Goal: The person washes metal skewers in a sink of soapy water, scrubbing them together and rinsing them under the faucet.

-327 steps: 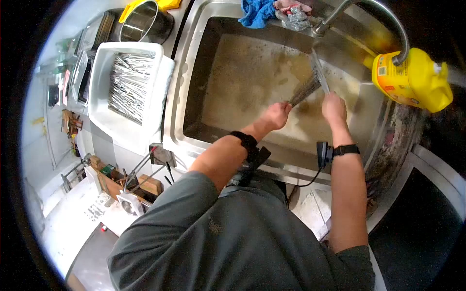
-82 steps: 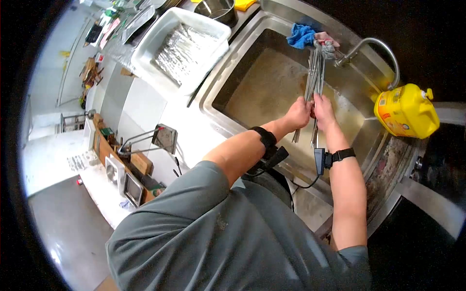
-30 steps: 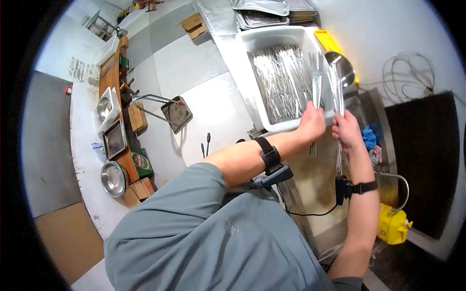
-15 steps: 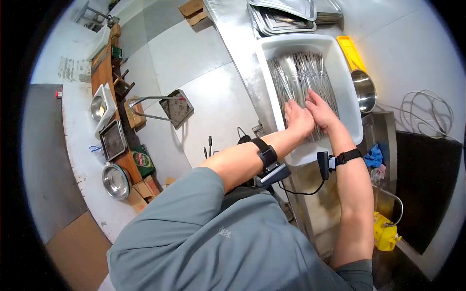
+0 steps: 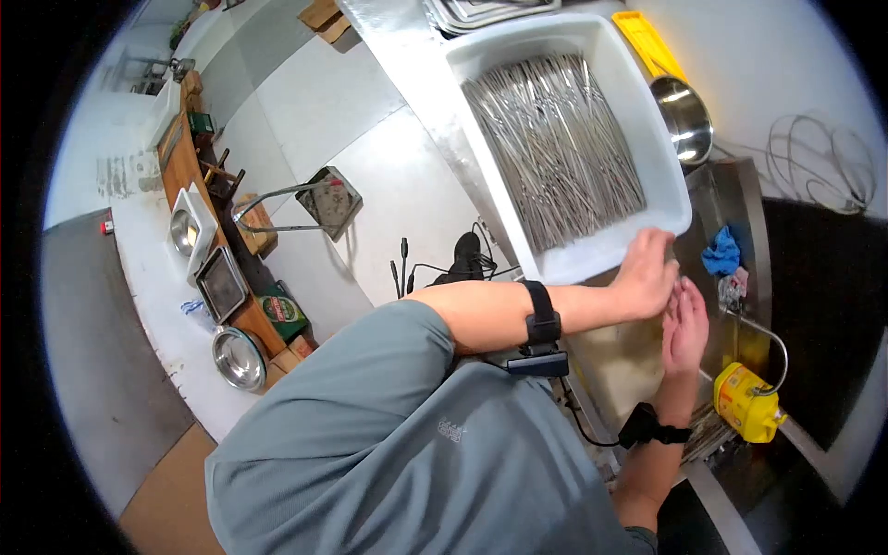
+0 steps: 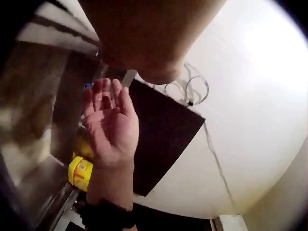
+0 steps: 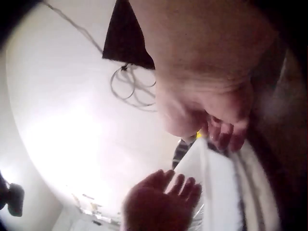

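My left hand (image 5: 646,275) hovers above the sink, just off the near right corner of the white plastic tub (image 5: 680,199). Close beside it, my right hand (image 5: 684,326) is raised with fingers extended. Neither holds anything. The left wrist view shows the right hand's bare palm (image 6: 113,127) with its fingers slightly spread; in the right wrist view the left hand (image 7: 161,202) has loosely bent, separated fingers. Inside the tub lies a thick layer of long thin metal skewers (image 5: 560,153), mostly side by side. The sink (image 5: 606,375) is partly hidden under my arms.
A steel pot (image 5: 684,120) and a yellow plastic piece (image 5: 647,44) stand right of the tub. A blue cloth (image 5: 721,252), the curved faucet (image 5: 782,356) and a yellow jug (image 5: 747,402) line the sink's far side. A long-handled dustpan (image 5: 330,203) is on the floor.
Earlier both hands gripped metal bundles over the sink, then carried them to the tub. Half a second ago the hands were down on the skewers; now they have withdrawn, emptied, to the sink side.
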The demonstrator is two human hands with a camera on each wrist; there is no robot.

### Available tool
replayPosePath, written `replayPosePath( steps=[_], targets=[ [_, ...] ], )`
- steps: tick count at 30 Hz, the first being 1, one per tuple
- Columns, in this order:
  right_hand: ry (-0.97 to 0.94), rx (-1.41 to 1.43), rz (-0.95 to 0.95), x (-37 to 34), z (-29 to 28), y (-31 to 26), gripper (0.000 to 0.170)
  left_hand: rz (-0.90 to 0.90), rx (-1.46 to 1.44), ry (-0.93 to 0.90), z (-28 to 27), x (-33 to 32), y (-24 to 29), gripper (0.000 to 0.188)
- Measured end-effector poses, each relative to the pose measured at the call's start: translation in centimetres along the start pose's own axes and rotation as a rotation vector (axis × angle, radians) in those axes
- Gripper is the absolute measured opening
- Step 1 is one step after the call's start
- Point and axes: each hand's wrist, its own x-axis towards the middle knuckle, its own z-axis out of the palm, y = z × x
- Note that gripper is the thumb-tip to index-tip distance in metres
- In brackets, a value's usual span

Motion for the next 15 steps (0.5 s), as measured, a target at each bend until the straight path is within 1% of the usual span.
replayPosePath(
  steps=[1, 2, 3, 4, 6, 7, 8, 9, 10, 11, 12, 13, 14, 15],
  targets=[
    [0.000, 0.022, 0.025, -0.1, -3.0, 2.2, 0.029, -0.044, 0.004, -0.141, 1.3, -1.1, 0.0, 0.042],
    [0.000, 0.045, 0.048, -0.4, -4.6, 3.5, 0.028, -0.087, 0.008, -0.282, 2.8, -2.2, -0.1, 0.039],
    [0.161, 0.044, 0.098, -0.9, -5.7, 5.3, 0.027, -0.160, 0.018, -0.326, 4.5, -3.2, -0.6, 0.039],
    [0.168, 0.061, 0.106, -0.5, -7.5, 7.1, 0.027, -0.166, 0.032, -0.339, 5.6, -3.8, -1.3, 0.039],
    [0.231, 0.300, 0.398, 0.7, -13.4, 12.7, 0.031, -0.251, 0.213, -0.501, 8.3, -5.7, -2.9, 0.039],
    [0.225, 0.099, 0.392, 2.2, -17.7, 17.5, 0.034, -0.251, 0.282, -0.508, 9.8, -6.5, -5.1, 0.038],
    [0.218, -0.103, 0.393, 4.0, -21.6, 22.2, 0.037, -0.320, 0.386, -0.526, 11.2, -6.6, -6.8, 0.040],
    [0.177, -0.240, 0.396, 5.4, -23.6, 24.8, 0.040, -0.372, 0.454, -0.548, 11.6, -6.4, -7.4, 0.041],
    [0.123, -0.371, 0.401, 7.2, -25.0, 26.9, 0.043, -0.377, 0.519, -0.576, 12.0, -6.1, -8.8, 0.041],
    [0.257, 0.018, 0.514, 9.0, -25.8, 28.1, 0.047, -0.412, 0.580, -0.472, 12.7, -6.2, -10.5, 0.039],
    [0.382, 0.414, 0.606, 10.9, -26.3, 29.2, 0.052, -0.475, 0.599, -0.463, 12.9, -5.9, -10.9, 0.039],
    [0.177, -0.317, 0.521, 11.7, -26.5, 29.0, 0.058, -0.538, 0.620, -0.451, 12.8, -5.4, -11.2, 0.039],
    [-0.060, -1.038, 0.384, 12.2, -26.3, 27.7, 0.064, -0.550, 0.642, -0.419, 12.8, -5.2, -12.1, 0.039],
    [-0.036, -1.111, 0.286, 12.4, -25.3, 26.1, 0.068, -0.518, 0.667, -0.427, 12.5, -5.0, -13.2, 0.039]
  ],
)
